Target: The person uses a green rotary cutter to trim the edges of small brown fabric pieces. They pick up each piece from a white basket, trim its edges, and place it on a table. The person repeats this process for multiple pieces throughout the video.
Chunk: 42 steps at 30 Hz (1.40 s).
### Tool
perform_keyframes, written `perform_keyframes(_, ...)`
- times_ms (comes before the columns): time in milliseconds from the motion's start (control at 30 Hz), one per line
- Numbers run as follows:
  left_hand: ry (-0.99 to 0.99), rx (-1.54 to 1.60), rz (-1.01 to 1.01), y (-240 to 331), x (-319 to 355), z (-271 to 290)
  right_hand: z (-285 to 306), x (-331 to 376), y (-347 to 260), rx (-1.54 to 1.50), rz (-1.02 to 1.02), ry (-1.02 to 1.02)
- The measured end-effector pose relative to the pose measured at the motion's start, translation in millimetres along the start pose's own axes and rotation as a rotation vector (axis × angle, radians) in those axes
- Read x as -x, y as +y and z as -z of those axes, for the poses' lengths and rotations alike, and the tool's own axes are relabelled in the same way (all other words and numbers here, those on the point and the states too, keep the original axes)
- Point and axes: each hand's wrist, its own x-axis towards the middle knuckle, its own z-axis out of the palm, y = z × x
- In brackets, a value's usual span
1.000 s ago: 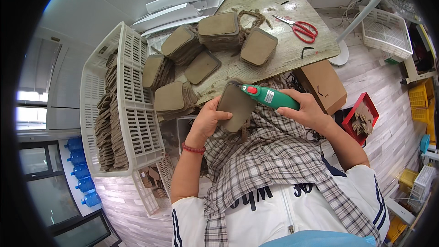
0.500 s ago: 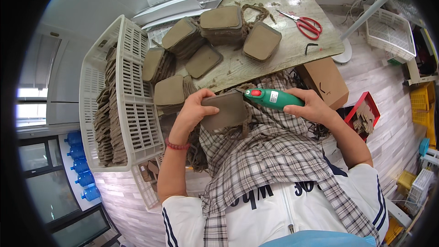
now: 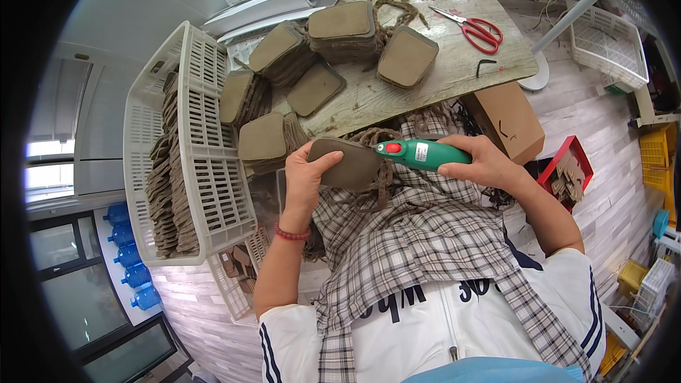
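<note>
My left hand (image 3: pixel 306 179) pinches a brown, round-cornered pad (image 3: pixel 349 163) over my lap, thumb on its face and fingers behind. A strip of brown trim (image 3: pixel 385 183) hangs from the pad's right edge. My right hand (image 3: pixel 482 163) is wrapped round a green handheld electric cutter (image 3: pixel 431 155) with a red button. Its tip points left and meets the pad's upper right edge; whether the blade touches the material is too small to tell. A checked apron (image 3: pixel 418 220) lies beneath both hands.
Stacks of similar pads (image 3: pixel 342 23) stand on the worn table (image 3: pixel 454 64) beyond my hands, with red-handled scissors (image 3: pixel 477 30) at right. A white crate (image 3: pixel 206 135) full of pads is at left. A cardboard box (image 3: pixel 507 120) and a red tray (image 3: pixel 567 170) are at right.
My left hand has shifted a little right and tilted the pad, so its right side now sits lower. The cutter has moved slightly down along the pad's edge.
</note>
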Motion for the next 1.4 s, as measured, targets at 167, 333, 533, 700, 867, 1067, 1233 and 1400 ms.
perform_keyframes(167,-0.064,-0.006,0.011,-2,0,-3,-4,-2,-4,-0.012,-0.003,0.002)
perform_keyframes(333,-0.138,-0.045,0.071,2,0,-2,-7,-8,-15,-0.046,-0.020,-0.021)
perform_keyframes(533,-0.236,-0.166,0.136,11,0,3,-12,-20,-23,-0.051,-0.007,-0.046)
perform_keyframes(700,-0.277,-0.211,0.193,17,1,8,-23,-37,-38,-0.130,0.004,-0.091)
perform_keyframes(867,0.134,-0.039,-0.246,52,-18,79,-24,-35,-22,-0.270,-0.068,0.025)
perform_keyframes(1067,0.733,-1.315,-0.656,32,-45,143,-18,-27,-7,-0.295,-0.067,0.106)
perform_keyframes(1233,0.297,-1.314,-0.941,32,-59,27,-14,-17,8,-0.318,-0.097,0.197)
perform_keyframes(1400,0.360,-1.565,-0.343,-24,-146,16,-19,-14,14,-0.317,-0.079,0.222)
